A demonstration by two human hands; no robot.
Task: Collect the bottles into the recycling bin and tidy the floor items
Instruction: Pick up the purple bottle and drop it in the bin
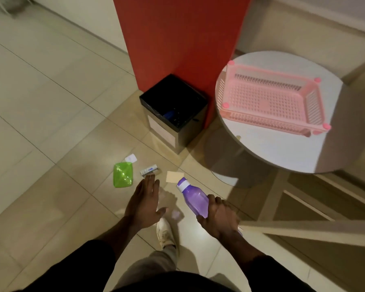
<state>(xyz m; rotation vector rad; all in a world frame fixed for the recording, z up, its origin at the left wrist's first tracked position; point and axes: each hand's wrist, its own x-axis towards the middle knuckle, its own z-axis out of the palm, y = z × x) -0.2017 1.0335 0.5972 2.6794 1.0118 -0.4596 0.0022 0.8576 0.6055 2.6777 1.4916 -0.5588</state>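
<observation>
My right hand (218, 218) grips a purple bottle (193, 196) with a white cap, held above the floor with the cap pointing toward the bin. The square bin (154, 127), lined with a black bag, stands against a red pillar; something blue lies inside it. My left hand (144, 202) is open, fingers spread, holding nothing. Just beyond its fingertips on the tiles lie a green plastic container (123, 174), a small silver-and-white packet (151, 170), a tan card (174, 177) and a white paper scrap (131, 158).
A round white table (261, 148) stands to the right with a pink perforated basket (272, 98) on it. The red pillar (177, 39) rises behind the bin. My white shoe (164, 232) is on the floor below my hands. A beige frame (303, 226) lies at the right.
</observation>
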